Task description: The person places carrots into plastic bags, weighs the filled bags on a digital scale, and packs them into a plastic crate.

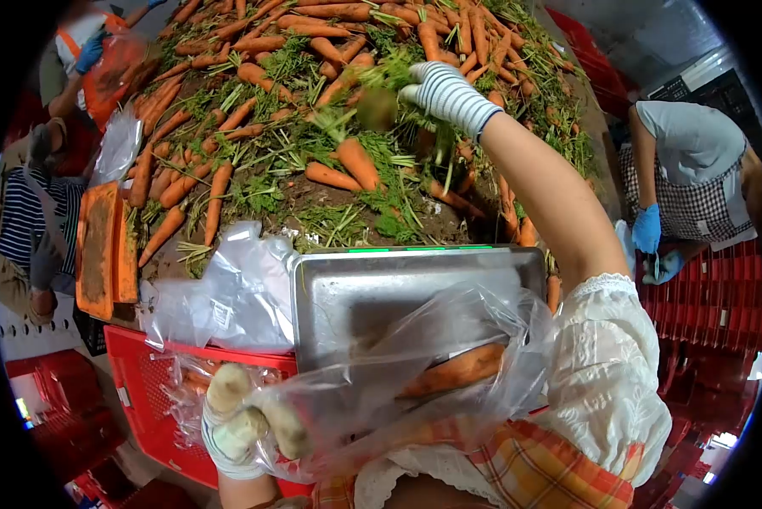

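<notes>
My left hand (pixel 232 420), in a dirty white glove, is closed on the gathered edge of a clear plastic bag (pixel 364 407). The bag spreads to the right over a metal tray (pixel 338 276), and a large carrot (pixel 457 373) shows inside it. Out over the carrot heap (pixel 262 76), my right hand (pixel 451 95) wears a blue-striped white glove. Its fingers are curled against a blurred tuft of carrot greens (pixel 389 75); a blurred brownish shape hangs just below. Loose carrots (pixel 360 163) with leafy tops lie beneath that hand.
Clear plastic bags (pixel 237 288) lie left of the tray. A red crate (pixel 143 399) with bagged carrots stands at lower left, an orange bin (pixel 98 250) beyond it. Co-workers stand at both sides; one at right wears blue gloves (pixel 647 229). Red crates (pixel 703 293) are stacked there.
</notes>
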A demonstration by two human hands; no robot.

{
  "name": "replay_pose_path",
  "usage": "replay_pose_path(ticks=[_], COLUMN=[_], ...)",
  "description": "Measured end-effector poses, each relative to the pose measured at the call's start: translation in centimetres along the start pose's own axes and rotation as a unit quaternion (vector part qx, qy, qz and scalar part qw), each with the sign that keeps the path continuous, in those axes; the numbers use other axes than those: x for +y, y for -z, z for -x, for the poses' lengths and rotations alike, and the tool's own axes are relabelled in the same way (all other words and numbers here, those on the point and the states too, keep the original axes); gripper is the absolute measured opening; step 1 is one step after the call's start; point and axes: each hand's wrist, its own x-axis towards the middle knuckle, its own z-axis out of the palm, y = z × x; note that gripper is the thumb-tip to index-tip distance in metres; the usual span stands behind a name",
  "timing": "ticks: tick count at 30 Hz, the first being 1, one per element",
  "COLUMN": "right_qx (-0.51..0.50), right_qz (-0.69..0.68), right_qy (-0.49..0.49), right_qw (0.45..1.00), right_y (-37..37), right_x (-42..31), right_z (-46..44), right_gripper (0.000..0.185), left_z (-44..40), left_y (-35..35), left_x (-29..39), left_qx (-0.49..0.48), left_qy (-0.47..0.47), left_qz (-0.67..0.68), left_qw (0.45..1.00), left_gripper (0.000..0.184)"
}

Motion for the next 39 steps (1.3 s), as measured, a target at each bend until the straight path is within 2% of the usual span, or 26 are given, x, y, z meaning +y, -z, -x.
replay_pose_path(ticks=[1,2,3,4,6,7,9,10,12,14,16,18,20,22,23,24,26,28,30,32,33,34,36,38,39], right_qx=[0.000,0.126,0.250,0.251,0.156,0.090,-0.008,-0.041,-0.085,-0.088,-0.046,0.013,0.096,0.213,0.098,0.093,0.006,-0.092,-0.149,-0.204,-0.196,-0.188,-0.170,-0.145,-0.125], right_qz=[-0.001,0.070,0.141,0.140,0.211,0.180,0.115,0.079,0.172,0.166,0.110,-0.056,-0.319,-0.481,-0.583,-0.690,-0.778,-0.812,-0.817,-0.770,-0.768,-0.774,-0.763,-0.773,-0.783], right_qy=[-0.001,-0.034,-0.066,-0.066,0.036,0.059,0.073,0.064,0.098,0.107,0.102,0.037,0.032,0.122,0.083,0.086,0.087,0.123,0.117,0.133,0.167,0.185,0.233,0.221,0.208], right_qw=[1.000,0.989,0.956,0.955,0.964,0.978,0.991,0.994,0.977,0.976,0.988,0.998,0.942,0.842,0.803,0.712,0.622,0.563,0.545,0.590,0.586,0.576,0.579,0.576,0.573], right_y=[-0.3,-0.6,-0.7,-0.7,-0.4,-1.3,-4.2,-6.5,-7.8,-7.1,-4.6,-0.9,2.8,2.1,3.6,3.1,2.6,1.3,0.0,-1.2,-1.3,-1.2,-1.5,-0.8,-0.5], right_x=[0.4,0.5,0.5,0.3,-2.9,-4.5,-6.4,-6.4,-7.1,-7.5,-8.3,-8.6,-8.0,-6.2,-6.1,-6.7,-6.6,-6.3,-6.7,-6.7,-7.2,-7.5,-7.0,-6.8,-6.7], right_z=[0.2,0.6,0.9,1.0,2.8,4.0,4.1,3.5,3.7,2.8,3.2,3.1,5.1,1.9,3.6,4.6,6.4,8.6,11.2,13.4,14.8,15.8,16.1,16.7,17.0], right_gripper=[0.062,0.061,0.062,0.062,0.048,0.044,0.044,0.046,0.037,0.041,0.049,0.055,0.055,0.046,0.044,0.045,0.047,0.053,0.051,0.051,0.053,0.041,0.047,0.049,0.051], left_z=[-0.1,-0.1,-0.1,-0.1,-0.2,-0.3,-0.4,-0.5,-0.8,-1.0,-0.9,-1.4,-2.1,-3.1,-3.5,-3.7,-4.6,-5.5,-6.4,-7.1,-7.5,-7.6,-7.2,-6.8,-6.4], left_y=[-0.5,-0.7,-0.1,0.3,0.7,0.7,0.2,-0.1,-0.8,-1.2,-1.7,-1.4,-1.9,-1.7,-2.3,-2.7,-2.1,-3.2,-2.0,-0.5,-0.1,0.9,1.3,0.4,0.0], left_x=[0.0,0.1,-0.1,-0.3,-0.6,-0.6,-0.2,-0.3,-0.5,-0.2,-0.4,-0.2,-0.4,-1.2,-1.5,-1.8,-2.5,-3.2,-4.4,-4.3,-4.2,-4.5,-4.9,-5.4,-5.9], left_qx=[0.003,0.006,0.038,0.037,0.017,0.011,0.012,0.013,-0.021,-0.054,-0.017,0.011,0.073,0.056,0.060,0.064,0.027,0.099,0.074,-0.046,-0.084,-0.085,-0.033,-0.017,0.008], left_qy=[0.016,0.032,0.027,0.027,-0.029,-0.048,0.053,0.052,0.068,0.090,0.045,0.052,0.103,0.099,0.110,0.121,0.134,0.113,0.085,0.119,0.148,0.152,0.134,0.125,0.076], left_qz=[0.042,0.083,0.030,0.029,-0.022,-0.038,0.076,0.074,0.121,0.133,0.021,-0.019,-0.009,-0.002,0.008,0.019,0.048,0.079,0.085,0.185,0.234,0.232,0.175,0.128,0.064], left_qw=[0.999,0.996,0.998,0.999,0.999,0.998,0.996,0.996,0.990,0.986,0.999,0.998,0.992,0.993,0.992,0.990,0.989,0.985,0.990,0.974,0.957,0.957,0.975,0.984,0.995], left_gripper=[0.030,0.023,0.012,0.012,0.008,0.007,0.014,0.014,0.025,0.036,0.035,0.036,0.035,0.036,0.037,0.038,0.038,0.042,0.048,0.049,0.051,0.051,0.048,0.046,0.045])
